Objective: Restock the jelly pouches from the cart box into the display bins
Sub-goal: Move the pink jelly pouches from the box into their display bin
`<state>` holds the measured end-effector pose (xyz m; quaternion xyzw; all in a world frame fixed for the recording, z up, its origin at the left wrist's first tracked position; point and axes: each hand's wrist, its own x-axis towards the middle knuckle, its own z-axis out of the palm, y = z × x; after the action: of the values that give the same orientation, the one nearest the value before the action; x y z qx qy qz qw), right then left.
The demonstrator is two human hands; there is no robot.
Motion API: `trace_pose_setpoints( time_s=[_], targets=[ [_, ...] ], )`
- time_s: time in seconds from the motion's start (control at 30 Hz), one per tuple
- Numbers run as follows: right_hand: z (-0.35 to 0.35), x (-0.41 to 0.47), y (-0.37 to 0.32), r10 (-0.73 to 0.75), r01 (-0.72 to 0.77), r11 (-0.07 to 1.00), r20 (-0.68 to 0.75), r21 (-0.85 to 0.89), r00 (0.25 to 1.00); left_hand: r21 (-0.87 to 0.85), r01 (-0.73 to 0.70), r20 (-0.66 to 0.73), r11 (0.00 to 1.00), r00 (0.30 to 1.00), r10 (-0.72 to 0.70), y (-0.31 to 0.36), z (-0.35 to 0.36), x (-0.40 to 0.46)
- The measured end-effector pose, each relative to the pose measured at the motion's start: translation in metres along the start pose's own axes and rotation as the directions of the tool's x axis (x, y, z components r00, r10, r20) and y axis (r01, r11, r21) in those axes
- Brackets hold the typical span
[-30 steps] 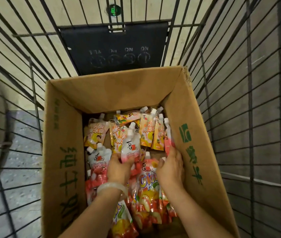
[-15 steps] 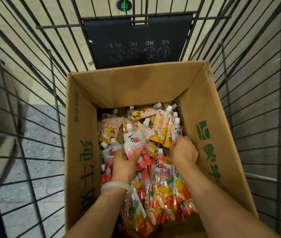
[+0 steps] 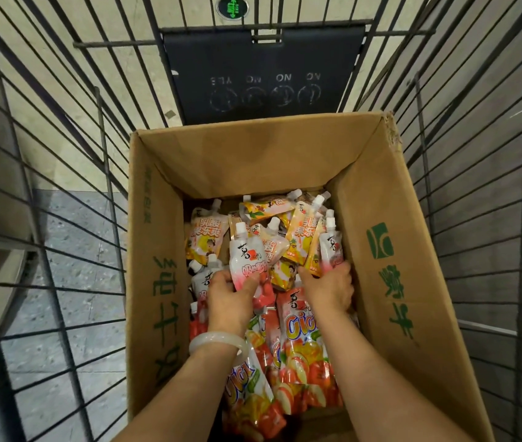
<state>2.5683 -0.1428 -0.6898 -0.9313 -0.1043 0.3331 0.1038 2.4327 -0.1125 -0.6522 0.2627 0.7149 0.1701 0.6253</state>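
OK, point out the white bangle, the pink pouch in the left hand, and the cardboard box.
white bangle [image 3: 218,342], head view, middle of its band.
pink pouch [image 3: 248,260], head view, its printed front.
cardboard box [image 3: 253,157], head view, far inner wall.

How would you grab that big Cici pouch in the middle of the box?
Take the Cici pouch by its top end, just under the cap, coming straight down from above. It lies flat among other pouches, its top tucked by the right hand, so the sides are crowded. The neck is narrow and stiffer than the soft body, so fingers would likely close around it and lift it out cleanly.
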Motion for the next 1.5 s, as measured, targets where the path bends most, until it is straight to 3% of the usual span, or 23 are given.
trace_pose_setpoints(
  time_s=[0.07,0.23,0.43,0.53,0.63,0.73,0.87,1.0,1.23,1.5],
  targets=[
    [0.003,0.007,0.007,0.054,-0.053,0.998,0.042,-0.031,0.998,0.004,-0.003,0.0,1.0,1.0,0.003,0.0,-0.001,0.0],
    [0.001,0.014,0.014,0.021,-0.021,1.0,-0.013,-0.013,1.0,-0.017,-0.006,-0.005,1.0,1.0,0.006,0.001,-0.003,0.0],
    [0.004,-0.014,0.006,-0.24,0.228,0.954,0.042,0.193,0.97,-0.001,-0.019,0.008,1.0,1.0,0.019,0.004,0.0,-0.005],
    [0.011,-0.014,-0.002,-0.298,0.271,0.934,0.092,0.233,0.95,0.043,-0.018,0.0,0.999,1.0,0.018,0.003,0.001,-0.003],
    [0.006,-0.006,0.0,-0.222,0.198,0.955,0.093,0.222,0.97,0.093,-0.004,-0.004,0.996,1.0,0.005,0.003,0.001,0.0],
    [-0.003,0.001,0.006,-0.17,0.127,0.971,0.208,0.203,0.963,0.097,0.037,0.004,0.995,0.999,-0.037,0.003,0.002,0.0],
    [-0.012,-0.004,0.005,-0.257,0.164,0.935,0.284,0.313,0.924,0.058,0.084,0.049,0.995,0.995,-0.087,0.0,0.001,-0.003],
    [-0.03,-0.021,-0.001,-0.288,0.035,0.861,0.431,0.507,0.855,-0.089,0.105,0.098,0.99,0.99,-0.096,-0.001,-0.005,-0.019],
    [-0.09,-0.057,-0.022,-0.464,0.055,0.766,0.492,0.64,0.737,-0.333,-0.006,0.261,0.943,0.96,0.098,0.05,-0.028,-0.075],
    [-0.163,-0.141,-0.065,-0.667,0.187,0.66,0.453,0.728,0.592,-0.423,-0.224,0.277,0.878,0.891,0.361,0.105,-0.081,-0.162]
  ],
)
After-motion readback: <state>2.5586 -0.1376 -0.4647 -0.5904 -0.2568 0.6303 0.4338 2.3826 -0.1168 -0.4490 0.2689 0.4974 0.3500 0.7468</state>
